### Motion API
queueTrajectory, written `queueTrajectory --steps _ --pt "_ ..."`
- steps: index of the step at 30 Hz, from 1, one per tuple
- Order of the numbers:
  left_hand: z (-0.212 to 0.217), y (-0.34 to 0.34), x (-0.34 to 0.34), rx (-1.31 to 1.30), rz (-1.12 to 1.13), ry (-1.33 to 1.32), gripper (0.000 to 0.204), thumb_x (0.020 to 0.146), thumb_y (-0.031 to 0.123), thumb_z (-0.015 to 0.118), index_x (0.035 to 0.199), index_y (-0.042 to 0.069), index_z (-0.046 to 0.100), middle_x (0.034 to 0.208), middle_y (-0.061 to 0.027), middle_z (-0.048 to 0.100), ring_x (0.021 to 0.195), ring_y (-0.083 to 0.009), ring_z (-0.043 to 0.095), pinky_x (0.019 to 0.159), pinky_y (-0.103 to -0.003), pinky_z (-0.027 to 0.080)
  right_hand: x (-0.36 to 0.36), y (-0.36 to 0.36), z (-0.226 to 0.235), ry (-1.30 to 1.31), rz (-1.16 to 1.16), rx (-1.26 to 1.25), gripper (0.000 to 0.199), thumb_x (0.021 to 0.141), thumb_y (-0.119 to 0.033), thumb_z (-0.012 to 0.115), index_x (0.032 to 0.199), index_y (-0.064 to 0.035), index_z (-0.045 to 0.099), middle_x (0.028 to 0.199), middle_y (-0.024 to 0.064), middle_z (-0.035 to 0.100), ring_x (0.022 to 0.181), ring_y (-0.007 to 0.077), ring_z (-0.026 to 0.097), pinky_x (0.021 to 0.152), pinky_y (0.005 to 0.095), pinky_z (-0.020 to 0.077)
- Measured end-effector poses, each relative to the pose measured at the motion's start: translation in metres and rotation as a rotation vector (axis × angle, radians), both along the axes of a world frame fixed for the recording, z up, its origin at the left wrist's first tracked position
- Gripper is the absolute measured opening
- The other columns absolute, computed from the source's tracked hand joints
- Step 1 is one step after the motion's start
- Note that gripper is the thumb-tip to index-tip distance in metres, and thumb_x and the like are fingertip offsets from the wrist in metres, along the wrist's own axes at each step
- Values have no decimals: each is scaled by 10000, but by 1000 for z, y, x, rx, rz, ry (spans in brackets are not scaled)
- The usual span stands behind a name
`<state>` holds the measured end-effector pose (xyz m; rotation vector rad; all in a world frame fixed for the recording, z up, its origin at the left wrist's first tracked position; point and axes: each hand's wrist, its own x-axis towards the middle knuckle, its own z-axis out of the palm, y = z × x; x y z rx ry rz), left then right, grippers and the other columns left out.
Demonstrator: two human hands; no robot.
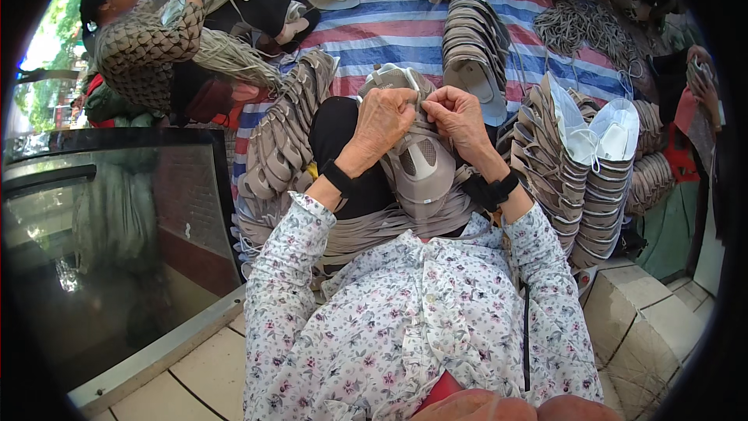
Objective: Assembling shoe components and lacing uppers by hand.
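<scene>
A grey shoe upper (421, 160) is held upright on the lap, just beyond the floral sleeves. The left hand (382, 121) and right hand (460, 115) are closed at its far top edge, fingers pinched on a white lace (411, 84). The lace could slip if either pinch loosens. The leaning stacks of uppers (588, 179) at right could be toppled by an elbow. Farther off, another person (148, 47) sits on the striped sheet (405, 27).

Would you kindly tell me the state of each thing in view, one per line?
Left hand: closed, pinching the grey shoe upper.
Right hand: closed, pinching it too.
Grey shoe upper: held on the lap.
Stacked uppers: nested in rows.
Striped tarp: spread flat under the stacks.
</scene>
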<state>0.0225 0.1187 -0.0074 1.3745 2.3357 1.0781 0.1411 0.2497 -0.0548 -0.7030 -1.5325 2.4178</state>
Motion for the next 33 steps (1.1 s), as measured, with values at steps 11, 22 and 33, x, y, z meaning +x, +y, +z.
queueTrajectory --steps 11,22,33 --pt "-7 1 -13 -35 -34 -83 132 764 76 606 767 -55 619 539 -119 517 485 -162 520 508 -334 433 3 7 4 12 72 -33 59 915 -86 687 928 -49 642 726 -30 630 570 -6 494 473 137 370" --pt "1 -6 -2 -139 -15 263 85 775 37 601 759 -38 563 648 -215 623 633 -380 644 585 -455 505 12 11 21 24 37 1 61 925 -93 677 938 -50 636 715 -32 608 548 -5 453 465 139 328" --pt "28 -116 -103 -304 313 590 66 826 104 604 802 51 573 680 -198 630 652 -387 648 582 -481 521 -11 62 56 200 -67 205 54 926 -90 669 935 -37 660 740 -3 623 573 20 485 485 170 367"
